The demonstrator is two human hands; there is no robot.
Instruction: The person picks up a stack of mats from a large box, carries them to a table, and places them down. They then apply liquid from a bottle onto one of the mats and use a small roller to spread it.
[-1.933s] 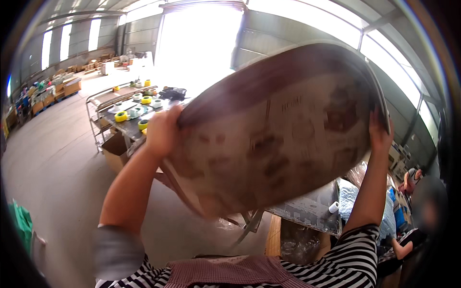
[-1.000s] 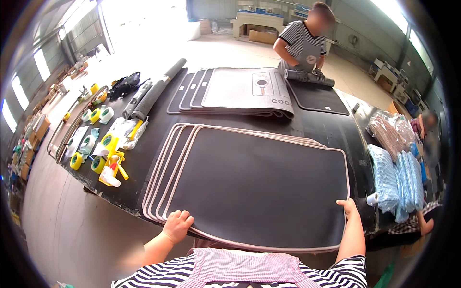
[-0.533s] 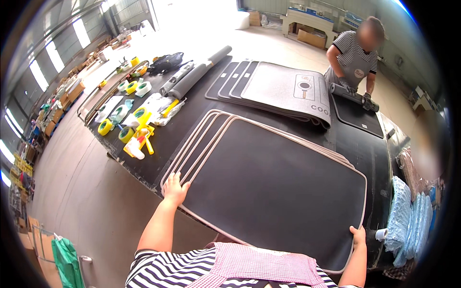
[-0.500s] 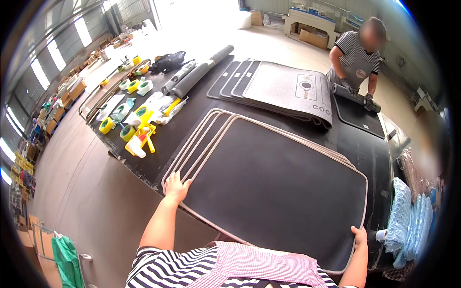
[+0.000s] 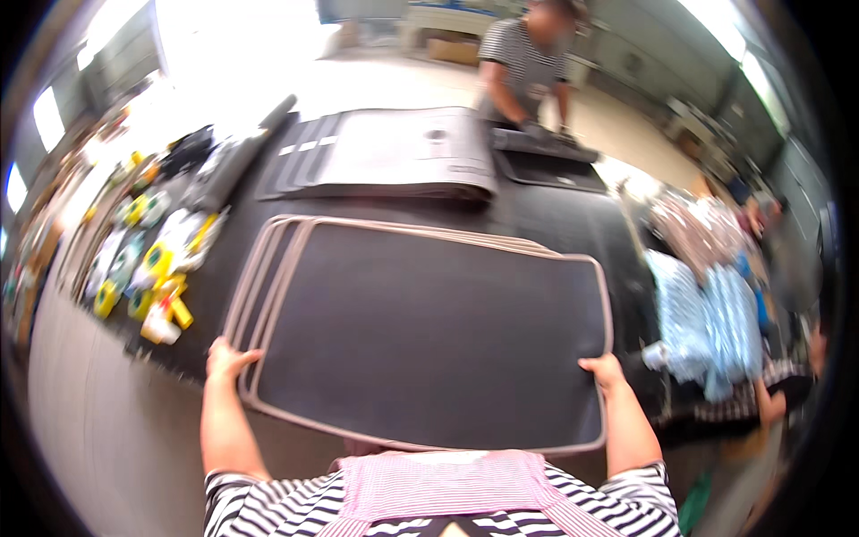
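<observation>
A stack of dark mats (image 5: 429, 331) with pinkish-beige bound edges lies in front of me on the black table. Their left edges are fanned out in steps. At the left side of the stack, my left hand (image 5: 231, 360) grips the edges, its thumb lying on top. My right hand (image 5: 605, 369) holds the right edge of the top mat, thumb above and fingers hidden beneath. How many mats each hand grips cannot be made out.
Folded grey mats (image 5: 394, 152) lie on the table's far side. A co-worker (image 5: 528, 72) in gloves handles a dark rolled mat (image 5: 546, 143). Tape rolls (image 5: 157, 259) and a grey roll (image 5: 237, 166) sit at left. Blue plastic-wrapped bundles (image 5: 707, 313) stand at right.
My view has swung to the right and blurred a little. The mats now lie squarer before me, with fewer stepped edges showing at left. Both hands keep their holds.
</observation>
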